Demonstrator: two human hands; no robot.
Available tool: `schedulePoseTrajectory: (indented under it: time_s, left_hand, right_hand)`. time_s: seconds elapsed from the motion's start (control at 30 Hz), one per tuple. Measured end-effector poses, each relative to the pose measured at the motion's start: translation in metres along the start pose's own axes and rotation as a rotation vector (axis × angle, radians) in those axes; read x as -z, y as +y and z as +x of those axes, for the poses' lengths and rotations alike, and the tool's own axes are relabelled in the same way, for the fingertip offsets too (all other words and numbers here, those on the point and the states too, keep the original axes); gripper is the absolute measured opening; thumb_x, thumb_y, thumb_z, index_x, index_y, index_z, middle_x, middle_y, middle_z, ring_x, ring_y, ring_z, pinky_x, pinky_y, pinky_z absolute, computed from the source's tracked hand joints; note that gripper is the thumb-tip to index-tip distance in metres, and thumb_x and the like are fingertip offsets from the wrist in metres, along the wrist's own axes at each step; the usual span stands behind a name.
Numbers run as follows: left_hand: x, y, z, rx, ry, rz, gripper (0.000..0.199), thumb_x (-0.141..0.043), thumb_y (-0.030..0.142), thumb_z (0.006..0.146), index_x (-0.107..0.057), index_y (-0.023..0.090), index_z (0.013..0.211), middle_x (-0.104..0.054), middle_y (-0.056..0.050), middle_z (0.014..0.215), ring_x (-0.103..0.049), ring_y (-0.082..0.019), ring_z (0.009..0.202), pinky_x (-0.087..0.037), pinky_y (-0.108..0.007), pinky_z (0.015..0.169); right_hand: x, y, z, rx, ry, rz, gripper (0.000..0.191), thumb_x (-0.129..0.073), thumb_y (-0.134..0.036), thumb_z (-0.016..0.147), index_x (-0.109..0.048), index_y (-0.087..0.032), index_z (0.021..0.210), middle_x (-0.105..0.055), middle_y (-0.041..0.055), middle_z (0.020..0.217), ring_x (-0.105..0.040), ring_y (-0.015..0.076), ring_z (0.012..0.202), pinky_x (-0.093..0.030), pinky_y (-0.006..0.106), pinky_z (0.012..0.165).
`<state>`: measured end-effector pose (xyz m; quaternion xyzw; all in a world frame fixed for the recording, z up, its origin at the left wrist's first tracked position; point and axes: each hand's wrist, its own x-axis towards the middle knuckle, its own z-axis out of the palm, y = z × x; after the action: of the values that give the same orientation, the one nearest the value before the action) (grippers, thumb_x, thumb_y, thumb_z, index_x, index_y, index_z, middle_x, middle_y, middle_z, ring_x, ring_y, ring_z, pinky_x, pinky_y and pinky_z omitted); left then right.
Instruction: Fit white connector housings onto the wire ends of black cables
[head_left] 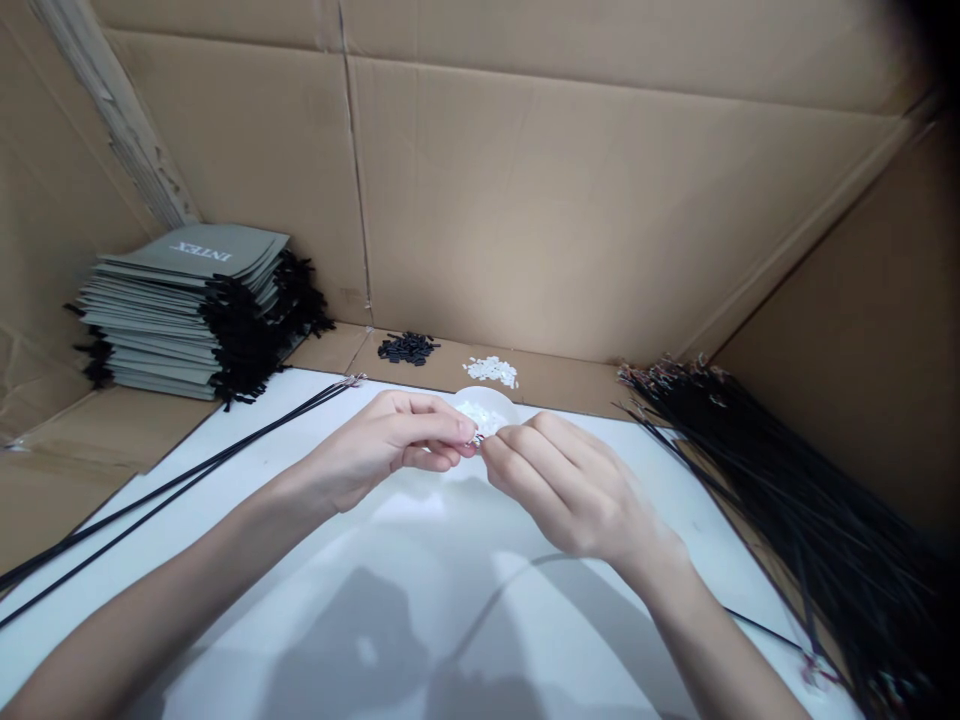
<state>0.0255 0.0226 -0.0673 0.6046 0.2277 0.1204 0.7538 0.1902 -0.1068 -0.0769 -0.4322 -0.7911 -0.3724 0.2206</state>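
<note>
My left hand point(409, 430) is closed in a pinch above the white table, thumb against fingers, on something too small to make out. Fingertip to fingertip with it, my right hand point(566, 480) is curled shut around the end of a black cable. Short thin wire ends point(479, 439) show between the two hands. The black cable point(765, 629) comes out beyond my right forearm and runs toward the lower right; most of it is hidden by hand and arm. Just behind my fingertips stands a white bowl point(495, 396) with small white pieces inside, partly covered by my hands.
Small black tubes point(407, 348) and white pieces point(491, 371) lie in piles on the cardboard point(570, 385). Grey INTEX sleeves point(172, 300) are stacked at left. Black cables point(225, 453) lie left; a large cable bundle point(795, 500) lies right. Cardboard walls point(600, 200) enclose the table point(375, 580).
</note>
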Motion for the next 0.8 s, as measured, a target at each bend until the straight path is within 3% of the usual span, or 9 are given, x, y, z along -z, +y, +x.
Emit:
schedulePoseTrajectory:
  time_s: [0.5, 0.8]
  left_hand:
    - [0.0, -0.001, 0.0, -0.01, 0.018, 0.02, 0.013, -0.077, 0.028, 0.08, -0.076, 0.018, 0.071, -0.07, -0.001, 0.077, -0.057, -0.008, 0.068, -0.048, -0.015, 0.066]
    - [0.0, -0.001, 0.001, 0.041, -0.056, -0.168, 0.011, -0.079, 0.025, 0.079, -0.077, 0.016, 0.074, -0.069, -0.001, 0.076, -0.052, -0.004, 0.059, -0.048, -0.012, 0.062]
  right_hand:
    - [-0.004, 0.001, 0.0, 0.003, -0.035, -0.018, 0.025, -0.048, -0.003, 0.095, -0.058, -0.015, 0.075, -0.05, 0.0018, 0.064, -0.032, 0.0176, 0.061, -0.032, 0.032, 0.055]
    - [-0.01, 0.004, -0.004, -0.036, 0.085, 0.036, 0.018, -0.052, -0.003, 0.094, -0.057, -0.016, 0.082, -0.051, 0.0008, 0.065, -0.038, 0.0164, 0.061, -0.035, 0.03, 0.056]
